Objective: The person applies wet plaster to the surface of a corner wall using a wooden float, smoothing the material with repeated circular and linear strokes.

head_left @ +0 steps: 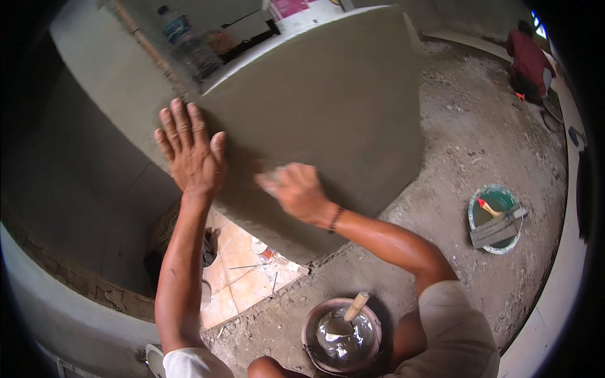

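Head view, looking down on a freshly plastered grey wall face (328, 107) that fills the upper middle of the scene; its long axis runs from the near lower corner up and away toward the far top edge, and the smooth face looks toward the person and to the right. The left hand (191, 154) lies flat against the left corner edge of this wall face, palm down, fingers spread wide and pointing to the far side, gripping nothing. The right hand (296, 191) presses on the wall face just right of the left hand; its grip is narrow, fingers curled round something small and pale at the fingertips, too blurred to identify. A dark wristband (335, 219) circles the right wrist. On top of the wall, far left, stand a plastic bottle (189, 44) and a white bucket (302, 12). Near the person, on the rubble-strewn floor (466, 145), sits a metal bowl (340, 337) of grey slurry with a wooden-handled tool (355, 307) leaning in it. To the right lies a green pan (496, 217) carrying a trowel. Far right, another person in red (528, 60) crouches.
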The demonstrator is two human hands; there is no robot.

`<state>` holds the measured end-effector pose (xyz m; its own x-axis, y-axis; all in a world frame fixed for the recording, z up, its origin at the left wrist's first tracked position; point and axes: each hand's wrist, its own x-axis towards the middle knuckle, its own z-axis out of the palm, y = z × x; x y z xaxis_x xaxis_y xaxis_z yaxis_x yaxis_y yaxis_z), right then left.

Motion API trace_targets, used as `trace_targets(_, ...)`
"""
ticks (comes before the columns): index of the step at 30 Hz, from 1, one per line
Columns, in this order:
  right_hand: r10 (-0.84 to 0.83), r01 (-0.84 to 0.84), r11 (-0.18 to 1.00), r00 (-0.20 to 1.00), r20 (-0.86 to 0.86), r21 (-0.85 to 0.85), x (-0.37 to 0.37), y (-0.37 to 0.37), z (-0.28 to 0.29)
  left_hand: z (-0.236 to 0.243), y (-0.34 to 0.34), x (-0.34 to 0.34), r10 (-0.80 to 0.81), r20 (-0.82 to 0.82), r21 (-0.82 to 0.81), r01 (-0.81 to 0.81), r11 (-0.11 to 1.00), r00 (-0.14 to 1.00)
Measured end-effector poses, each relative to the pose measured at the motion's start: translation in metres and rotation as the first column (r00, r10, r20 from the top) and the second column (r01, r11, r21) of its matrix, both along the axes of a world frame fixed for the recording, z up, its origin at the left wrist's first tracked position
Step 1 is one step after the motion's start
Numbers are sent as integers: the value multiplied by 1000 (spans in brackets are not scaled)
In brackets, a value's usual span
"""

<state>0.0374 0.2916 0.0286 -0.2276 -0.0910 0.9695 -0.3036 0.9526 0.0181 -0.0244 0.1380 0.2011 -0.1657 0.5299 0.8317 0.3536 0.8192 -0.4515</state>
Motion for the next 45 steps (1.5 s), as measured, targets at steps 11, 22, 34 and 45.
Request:
trace_targets(11,-73,-12,630,995,-74,-776,-9,148,-81,-13,35,3,12,-61,-56,-16,998,998)
trace_targets(22,-94,87,857,995,12,-508,-7,145,0,-10,25,-1,76,-160,-81,-89,993,984)
trace_targets(34,-101,104,967,995,28,-231,1,103,40,-14,26,-2,65,-164,-97,-82,992,984)
trace_targets(45,-40,130,615,990,134,-778,-8,160,-131,-11,34,-1,52,-197,-90,-71,993,979)
